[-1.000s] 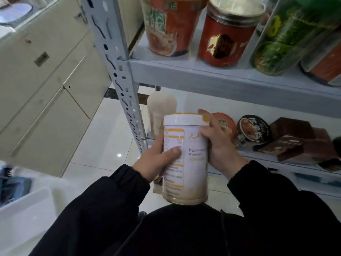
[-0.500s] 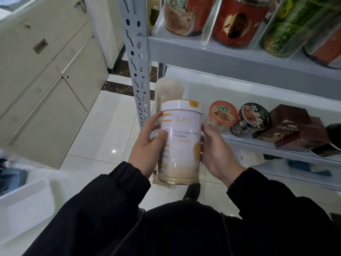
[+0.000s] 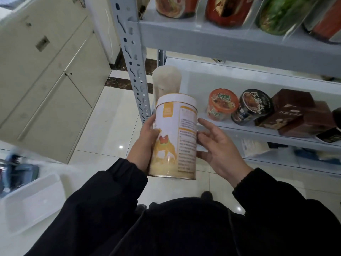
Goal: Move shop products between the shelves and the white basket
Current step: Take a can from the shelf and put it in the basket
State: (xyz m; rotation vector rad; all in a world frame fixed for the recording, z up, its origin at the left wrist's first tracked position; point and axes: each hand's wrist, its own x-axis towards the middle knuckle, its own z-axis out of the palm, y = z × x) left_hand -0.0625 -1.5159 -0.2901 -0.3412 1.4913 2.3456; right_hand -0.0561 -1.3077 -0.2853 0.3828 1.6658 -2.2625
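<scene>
Two grey metal shelves of a rack rise behind and to the right of the powder canister, and cream cabinets stand to its left. Well below and left of the canister sits the white basket, blurred. The canister, white-lidded with an orange label, is upright in mid-air before the lower shelf, touching neither shelf nor basket. To its right on that shelf lie brown boxes, a black noodle cup and an orange noodle cup, lids facing the camera. A pale tub stands just behind it. The left hand grips the canister's left side, thumb on the front. The right hand touches its right side with straight, spread fingers.
</scene>
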